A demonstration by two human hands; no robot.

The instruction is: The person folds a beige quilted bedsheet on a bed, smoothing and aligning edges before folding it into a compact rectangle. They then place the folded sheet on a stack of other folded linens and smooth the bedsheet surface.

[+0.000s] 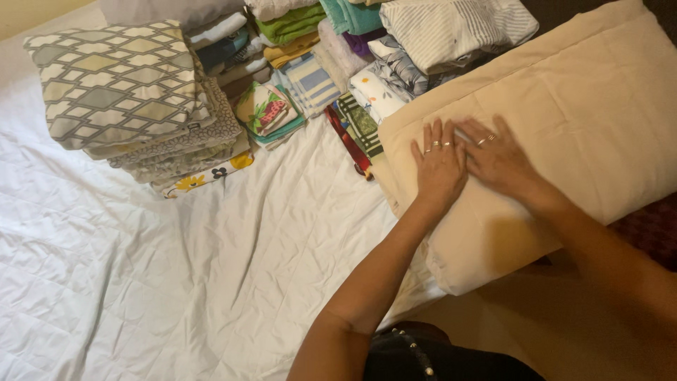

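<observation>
Both hands lie flat, fingers spread, gripping nothing: left hand (439, 168) and right hand (498, 161) press side by side, just touching, on the folded beige quilt (585, 120). The quilt sits at the right of the white bed sheet (176, 268), its near corner overhanging the edge. Risk: uneven pressure could slide it off, or nudge the small folded stacks (367, 106) just left.

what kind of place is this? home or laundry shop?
Most likely a home bedroom: a white quilted bed cover as the work surface, stacks of folded patterned linens along it, and both hands flat on a folded beige sheet.
</observation>
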